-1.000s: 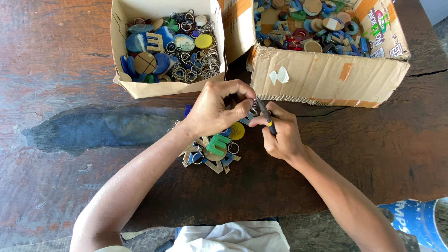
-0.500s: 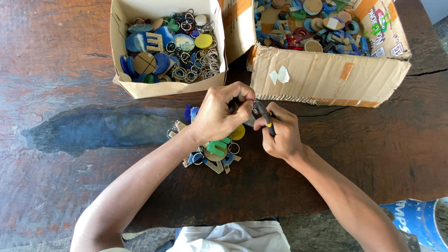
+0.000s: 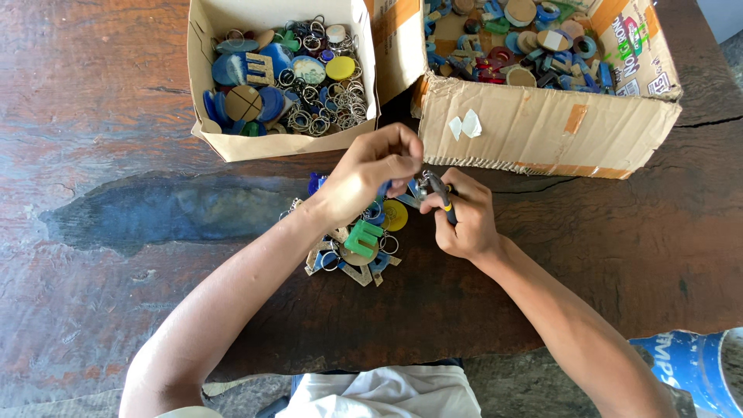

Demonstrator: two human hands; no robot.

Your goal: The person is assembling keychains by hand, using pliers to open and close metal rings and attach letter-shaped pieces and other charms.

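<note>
My left hand (image 3: 370, 174) pinches a small blue keychain piece (image 3: 385, 188) just above a pile of keychains (image 3: 358, 240) on the dark wooden table (image 3: 116, 131). The pile mixes blue, green, yellow and wooden shapes with metal rings. My right hand (image 3: 463, 219) grips small pliers (image 3: 435, 188) with yellow and dark handles, their jaws at the piece between my left fingers. Both hands meet in front of two cardboard boxes.
A small open box (image 3: 232, 143) at the back left holds blue and wooden pieces, a yellow disc and many metal key rings. A larger cardboard box (image 3: 542, 128) at the back right holds several coloured letter and ring pieces. A blue container (image 3: 689, 364) sits at the lower right.
My left hand has lifted slightly and its fingers have shifted on the small piece. The right hand with the pliers has stayed in nearly the same spot.
</note>
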